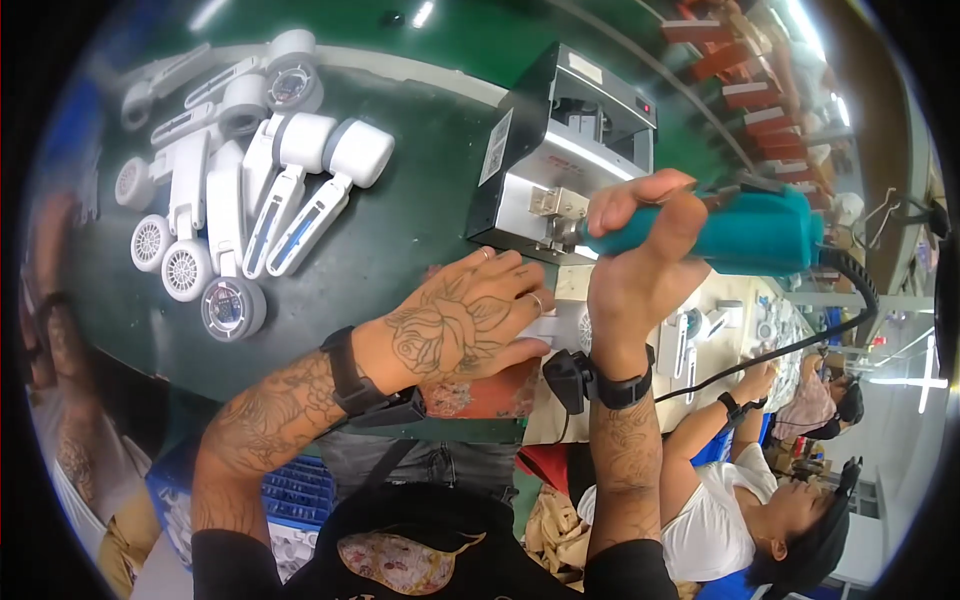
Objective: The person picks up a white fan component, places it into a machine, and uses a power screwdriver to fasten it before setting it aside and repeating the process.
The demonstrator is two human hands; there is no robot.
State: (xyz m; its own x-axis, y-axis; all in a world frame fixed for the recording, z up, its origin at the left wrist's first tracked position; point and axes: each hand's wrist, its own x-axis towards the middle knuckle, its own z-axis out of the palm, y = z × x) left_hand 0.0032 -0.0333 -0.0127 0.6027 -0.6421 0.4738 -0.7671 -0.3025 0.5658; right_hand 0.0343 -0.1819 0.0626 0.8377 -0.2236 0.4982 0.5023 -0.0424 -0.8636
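You work in bright light: white tube lights [803, 28] glow above and right of the grip of your right hand [640, 270]. Up and left of it, pale streaks glare on the green floor [470, 45]. Close around it, detail looks fairly sharp; farther out, shapes bend and blur toward a black rim.

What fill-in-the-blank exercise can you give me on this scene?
1. The right hand grips a tool whose cord is coloured ____.
2. The left hand is held palm ____.
3. The table left of the machine is coloured ____.
4. The devices heaped on it are mostly ____ in colour.
Missing: black; down; green; white.
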